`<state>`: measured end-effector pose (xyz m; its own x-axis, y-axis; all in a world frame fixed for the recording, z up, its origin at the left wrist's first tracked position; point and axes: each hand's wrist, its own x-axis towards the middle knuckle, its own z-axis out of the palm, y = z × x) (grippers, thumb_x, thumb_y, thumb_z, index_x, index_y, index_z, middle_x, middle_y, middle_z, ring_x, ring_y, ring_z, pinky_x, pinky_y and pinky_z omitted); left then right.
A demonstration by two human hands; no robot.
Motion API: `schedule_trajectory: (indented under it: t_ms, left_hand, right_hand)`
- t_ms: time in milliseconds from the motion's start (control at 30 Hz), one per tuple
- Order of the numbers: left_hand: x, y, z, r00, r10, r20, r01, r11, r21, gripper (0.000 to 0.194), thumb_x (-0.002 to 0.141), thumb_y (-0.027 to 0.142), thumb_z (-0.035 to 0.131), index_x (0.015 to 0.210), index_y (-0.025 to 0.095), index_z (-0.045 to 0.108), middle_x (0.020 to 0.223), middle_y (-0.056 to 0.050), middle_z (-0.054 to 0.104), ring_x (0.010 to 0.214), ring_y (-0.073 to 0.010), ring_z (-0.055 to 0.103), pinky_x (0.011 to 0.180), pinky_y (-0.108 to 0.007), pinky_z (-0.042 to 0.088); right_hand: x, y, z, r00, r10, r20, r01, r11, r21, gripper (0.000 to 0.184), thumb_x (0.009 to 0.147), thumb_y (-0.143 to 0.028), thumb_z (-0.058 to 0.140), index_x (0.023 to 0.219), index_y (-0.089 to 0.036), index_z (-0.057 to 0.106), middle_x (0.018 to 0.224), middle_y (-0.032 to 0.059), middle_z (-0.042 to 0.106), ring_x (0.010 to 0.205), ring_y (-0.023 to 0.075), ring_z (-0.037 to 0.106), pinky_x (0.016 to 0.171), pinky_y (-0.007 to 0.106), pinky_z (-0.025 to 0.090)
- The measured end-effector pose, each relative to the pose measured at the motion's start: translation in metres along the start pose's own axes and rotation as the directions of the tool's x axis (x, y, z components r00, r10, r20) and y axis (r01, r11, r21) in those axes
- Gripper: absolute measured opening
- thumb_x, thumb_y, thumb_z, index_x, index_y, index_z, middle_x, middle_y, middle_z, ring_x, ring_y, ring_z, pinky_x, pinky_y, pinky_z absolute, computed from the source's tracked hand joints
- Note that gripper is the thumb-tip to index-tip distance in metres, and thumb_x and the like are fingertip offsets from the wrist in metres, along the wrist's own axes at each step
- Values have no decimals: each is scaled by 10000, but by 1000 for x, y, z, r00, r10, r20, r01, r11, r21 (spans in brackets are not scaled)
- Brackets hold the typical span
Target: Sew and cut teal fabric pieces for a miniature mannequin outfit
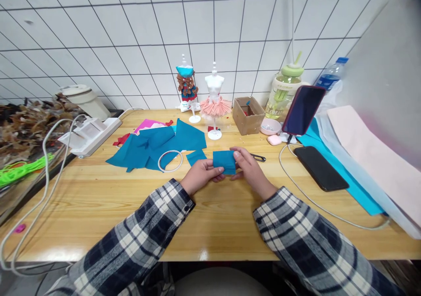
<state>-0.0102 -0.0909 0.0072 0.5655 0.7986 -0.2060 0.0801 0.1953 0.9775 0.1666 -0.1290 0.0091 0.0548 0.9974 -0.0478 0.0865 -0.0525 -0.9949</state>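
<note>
A small folded piece of teal paper (224, 161) is held up over the table between both hands. My left hand (203, 174) pinches its lower left side, thumb in front. On the right edge, my right hand (250, 169) grips it with the thumb over the front and fingers behind. Another small teal piece (196, 157) lies just beyond my left hand. Left of that are large crumpled teal sheets (151, 144) with a white ring (170, 152) on top. A black tool handle (258, 157) shows past my right hand; its other end is hidden.
Two small mannequins stand behind, one in a pink ruffled skirt (215, 106), one in a brown and teal outfit (187, 85). A cardboard box (249, 119), a propped phone (303, 110), a flat black phone (321, 168) and a cable are to the right. A power strip (95, 138) lies left.
</note>
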Motion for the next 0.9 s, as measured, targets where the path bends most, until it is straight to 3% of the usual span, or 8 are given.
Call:
schedule_trajectory:
  t_ms: [67,133,233,400,633,900]
  left_hand:
    - [0,0,-1,999,6,-40,-7,1000,-29,390,683,433,755,875,102,678,736,-68,713,607,-127,623,618,-251,488]
    - [0,0,-1,999,4,-54,-6,999,-34,393,687,434,751,884,103,676,738,-70,709,606,-127,619,615,-254,482]
    - [1,0,0,998,14,-56,-15,1000,-15,384,687,437,747,871,107,678,720,-59,693,599,-121,599,610,-257,471]
    - [2,0,1,995,39,-96,-39,999,8,411,675,408,756,968,128,685,864,-65,692,722,-143,603,633,-258,476]
    - [4,-1,0,989,79,-122,-83,996,-34,406,685,390,751,982,128,663,779,-51,687,656,-129,616,615,-242,482]
    - [1,3,-2,958,193,-210,-171,978,118,198,720,296,680,833,139,722,732,-37,696,664,-160,640,669,-289,526]
  right_hand:
    - [1,1,-1,979,143,148,-167,973,161,378,822,-558,505,1004,-231,550,843,26,593,740,169,598,490,255,512]
    - [1,2,-1,963,169,209,-209,960,188,354,762,-516,613,947,-216,576,868,32,606,778,170,600,485,245,529]
    - [2,3,0,972,135,194,-168,972,163,339,678,-401,723,916,-205,583,816,7,611,692,128,573,462,213,515]
    - [3,3,-1,975,164,151,-190,966,175,341,635,-323,737,912,-209,573,751,-28,604,588,90,535,453,202,499]
    - [3,3,-3,964,218,149,-248,942,227,287,616,-287,738,852,-201,600,678,-48,551,555,73,499,465,204,511]
    - [5,7,-6,956,227,183,-282,882,377,266,590,-231,734,846,-222,658,697,-44,568,560,72,508,504,212,519]
